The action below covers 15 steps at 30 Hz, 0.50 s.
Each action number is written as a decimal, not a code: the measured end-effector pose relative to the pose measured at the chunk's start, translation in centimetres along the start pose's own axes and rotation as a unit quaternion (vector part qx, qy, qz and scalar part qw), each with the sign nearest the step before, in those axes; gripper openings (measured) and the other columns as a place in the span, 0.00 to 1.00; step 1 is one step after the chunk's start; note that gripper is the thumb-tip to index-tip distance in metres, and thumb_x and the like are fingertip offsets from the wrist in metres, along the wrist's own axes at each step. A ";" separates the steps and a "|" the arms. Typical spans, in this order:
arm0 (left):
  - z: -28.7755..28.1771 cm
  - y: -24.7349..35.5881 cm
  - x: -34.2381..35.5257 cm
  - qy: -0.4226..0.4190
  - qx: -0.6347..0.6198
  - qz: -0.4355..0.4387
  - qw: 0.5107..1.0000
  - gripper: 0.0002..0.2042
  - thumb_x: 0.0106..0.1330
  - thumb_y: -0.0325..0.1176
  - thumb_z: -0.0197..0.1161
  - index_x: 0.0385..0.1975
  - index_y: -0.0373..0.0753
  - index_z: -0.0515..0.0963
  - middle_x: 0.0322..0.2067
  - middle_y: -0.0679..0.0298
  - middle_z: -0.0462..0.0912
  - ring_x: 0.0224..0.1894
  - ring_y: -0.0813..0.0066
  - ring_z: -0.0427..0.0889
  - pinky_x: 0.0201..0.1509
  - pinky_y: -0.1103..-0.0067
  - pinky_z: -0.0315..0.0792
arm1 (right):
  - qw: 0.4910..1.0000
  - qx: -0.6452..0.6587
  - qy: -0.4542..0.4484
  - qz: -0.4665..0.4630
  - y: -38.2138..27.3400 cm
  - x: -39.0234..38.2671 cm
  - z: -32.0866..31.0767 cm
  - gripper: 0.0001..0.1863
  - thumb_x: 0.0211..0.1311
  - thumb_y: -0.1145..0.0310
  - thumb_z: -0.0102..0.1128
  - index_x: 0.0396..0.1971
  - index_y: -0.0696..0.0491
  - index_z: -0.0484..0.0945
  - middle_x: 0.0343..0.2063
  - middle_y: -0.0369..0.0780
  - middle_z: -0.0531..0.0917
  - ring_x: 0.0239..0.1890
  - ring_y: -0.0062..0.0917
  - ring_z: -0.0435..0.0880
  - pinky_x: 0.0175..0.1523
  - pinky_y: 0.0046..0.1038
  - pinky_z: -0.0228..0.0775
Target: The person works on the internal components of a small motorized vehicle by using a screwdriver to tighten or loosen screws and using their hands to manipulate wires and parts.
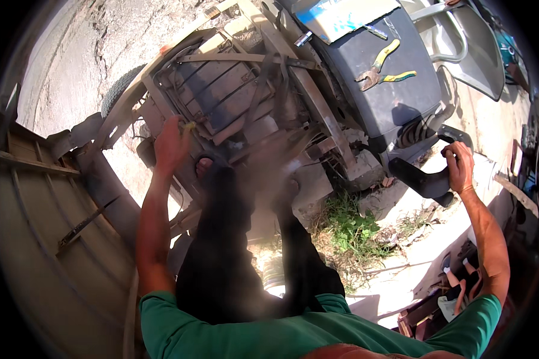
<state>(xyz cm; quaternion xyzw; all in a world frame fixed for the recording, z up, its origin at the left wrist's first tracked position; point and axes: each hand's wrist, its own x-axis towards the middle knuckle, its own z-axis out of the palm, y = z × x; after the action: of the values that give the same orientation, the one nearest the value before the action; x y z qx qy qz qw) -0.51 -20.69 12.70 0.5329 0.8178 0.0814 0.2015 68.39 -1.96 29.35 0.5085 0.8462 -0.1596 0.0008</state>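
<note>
My left hand [172, 145] is closed beside the rusty metal frame [308, 99] of a stripped vehicle. A small yellow bit [190, 126] shows at its fingertips, but the rest of that thing is hidden. Far to the right, my right hand [459, 167] has its fingers curled at the end of a black curved piece [422, 178], apparently gripping it. Between my hands, a pair of pliers [377, 70] with yellow-green handles lies spread on a dark grey padded surface [395, 99].
A flattened carton [347, 17] lies on the grey surface's far end. A ribbed metal panel [60, 239] stands on the left. Weeds [350, 227] grow near my feet, and a metal wheelbarrow-like tray [476, 54] is at the far right. Blur covers the middle.
</note>
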 end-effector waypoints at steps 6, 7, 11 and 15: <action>1.3 -2.0 -0.3 0.014 0.035 -0.119 0.992 0.27 0.68 0.45 0.67 0.63 0.40 0.73 0.52 0.44 0.83 0.55 0.43 0.83 0.57 0.59 0.76 | 1.000 0.003 0.000 -0.005 0.0 0.0 0.2 0.11 0.68 0.66 0.52 0.29 0.57 0.79 0.30 0.42 0.82 0.38 0.39 0.79 0.50 0.37 0.65; 1.9 -3.0 -0.5 0.035 0.021 -0.070 0.997 0.27 0.67 0.46 0.66 0.63 0.40 0.73 0.52 0.43 0.83 0.55 0.43 0.83 0.57 0.59 0.76 | 1.000 0.000 -0.001 -0.004 0.2 0.1 0.3 0.12 0.68 0.66 0.52 0.30 0.57 0.79 0.30 0.42 0.82 0.38 0.40 0.79 0.50 0.37 0.65; 1.7 -3.9 -0.9 0.028 0.002 -0.020 0.999 0.26 0.67 0.44 0.65 0.61 0.38 0.74 0.52 0.43 0.83 0.55 0.42 0.83 0.59 0.59 0.76 | 1.000 -0.008 -0.009 0.002 0.4 0.0 0.4 0.12 0.68 0.66 0.51 0.30 0.57 0.78 0.30 0.43 0.81 0.39 0.41 0.79 0.50 0.37 0.65; 0.9 -3.8 -1.6 -0.002 -0.116 -0.172 0.978 0.23 0.68 0.40 0.66 0.59 0.36 0.76 0.48 0.47 0.85 0.50 0.48 0.86 0.57 0.63 0.77 | 1.000 -0.008 -0.008 -0.002 1.3 -0.4 0.6 0.12 0.70 0.66 0.50 0.30 0.58 0.76 0.29 0.45 0.78 0.37 0.42 0.76 0.48 0.38 0.64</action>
<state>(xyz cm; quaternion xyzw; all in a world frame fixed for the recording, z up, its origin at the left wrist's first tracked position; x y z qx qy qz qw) -2.76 -23.86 10.90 0.3577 0.8817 0.1390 0.2746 69.61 -1.90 28.50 0.5053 0.8485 -0.1568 0.0115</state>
